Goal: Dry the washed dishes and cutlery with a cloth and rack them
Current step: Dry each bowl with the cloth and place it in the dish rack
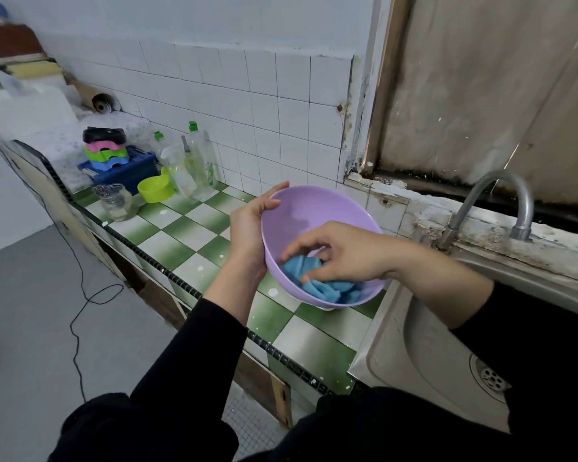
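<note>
Several coloured bowls [106, 150] sit stacked in a blue rack [131, 171] at the far left of a green-and-white tiled counter [181, 228]. A glass jar [117, 201], a lime-green cup [156, 188] and soap bottles [197, 161] stand close by.

Nearer the middle, the left hand [247, 228] grips a purple bowl [314, 208] by its rim, fingers curled over the far edge, and holds it tilted above the counter just beside the sink [414, 345]. The right hand [344, 251] reaches into the bowl, its fingertips bunched and pinching a blue cloth [327, 291] against the lower inside wall. A curved tap [525, 208] stands at far right, with no water running.

The step in hand looks to be drying the bowl's inside. The cloth is crumpled low in the bowl and the upper wall shows bare. The next move probably calls for sweeping the cloth round the rest of the inside and over the outside. After that the bowl has to travel well to the left, to the rack.

The bowl appears to be smooth, light plastic with a thin rim. It is too blurred to tell whether any drops remain on it.
</note>
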The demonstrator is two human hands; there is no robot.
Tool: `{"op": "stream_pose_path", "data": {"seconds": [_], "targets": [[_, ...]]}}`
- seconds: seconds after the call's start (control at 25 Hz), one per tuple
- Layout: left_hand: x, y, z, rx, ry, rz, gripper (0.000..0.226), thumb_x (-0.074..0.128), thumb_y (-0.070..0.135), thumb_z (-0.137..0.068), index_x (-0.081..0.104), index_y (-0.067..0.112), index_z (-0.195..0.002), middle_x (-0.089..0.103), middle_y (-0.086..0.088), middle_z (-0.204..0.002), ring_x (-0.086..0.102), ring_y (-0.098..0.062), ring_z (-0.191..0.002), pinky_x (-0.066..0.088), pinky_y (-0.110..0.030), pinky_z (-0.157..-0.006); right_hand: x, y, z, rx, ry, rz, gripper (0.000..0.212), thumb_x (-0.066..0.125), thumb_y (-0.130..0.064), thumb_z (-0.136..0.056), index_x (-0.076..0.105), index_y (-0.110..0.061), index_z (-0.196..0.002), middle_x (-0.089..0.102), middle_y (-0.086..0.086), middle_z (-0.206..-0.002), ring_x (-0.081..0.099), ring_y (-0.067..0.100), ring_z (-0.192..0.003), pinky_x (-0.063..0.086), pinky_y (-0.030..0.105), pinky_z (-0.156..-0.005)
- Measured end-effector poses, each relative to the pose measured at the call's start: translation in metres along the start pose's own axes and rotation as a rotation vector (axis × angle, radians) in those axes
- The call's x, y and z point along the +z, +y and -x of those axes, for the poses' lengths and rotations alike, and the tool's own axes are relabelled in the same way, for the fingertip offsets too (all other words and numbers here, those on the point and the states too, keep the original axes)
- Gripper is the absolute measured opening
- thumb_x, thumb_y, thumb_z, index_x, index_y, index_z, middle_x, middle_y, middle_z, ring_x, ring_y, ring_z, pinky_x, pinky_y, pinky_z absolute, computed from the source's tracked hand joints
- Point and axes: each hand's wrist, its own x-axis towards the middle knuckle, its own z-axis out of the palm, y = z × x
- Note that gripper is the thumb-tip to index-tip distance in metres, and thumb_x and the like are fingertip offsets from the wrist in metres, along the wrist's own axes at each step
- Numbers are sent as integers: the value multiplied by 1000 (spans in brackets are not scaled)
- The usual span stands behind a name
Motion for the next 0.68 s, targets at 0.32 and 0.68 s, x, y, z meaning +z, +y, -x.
{"op": "stream_pose_path", "data": {"seconds": [0.32,0.68], "targets": [[14,-4,13,194,-42,-1,28,51,5,-90,74,17,-99,69,-16,-116,65,-30,-104,49,-42,-99,20,2,-38,129,906,-873,38,67,12,-81,62,-23,-95,66,4,-104,64,28,-107,55,46,-90],[10,-9,12,182,4,-19,22,56,16,-91,74,19,-103,68,-15,-112,64,-32,-102,48,-45,-99,22,3,-27,41,504,-852,35,53,14,-89,59,-17,-105,67,4,-102,67,11,-86,56,24,-75]]}}
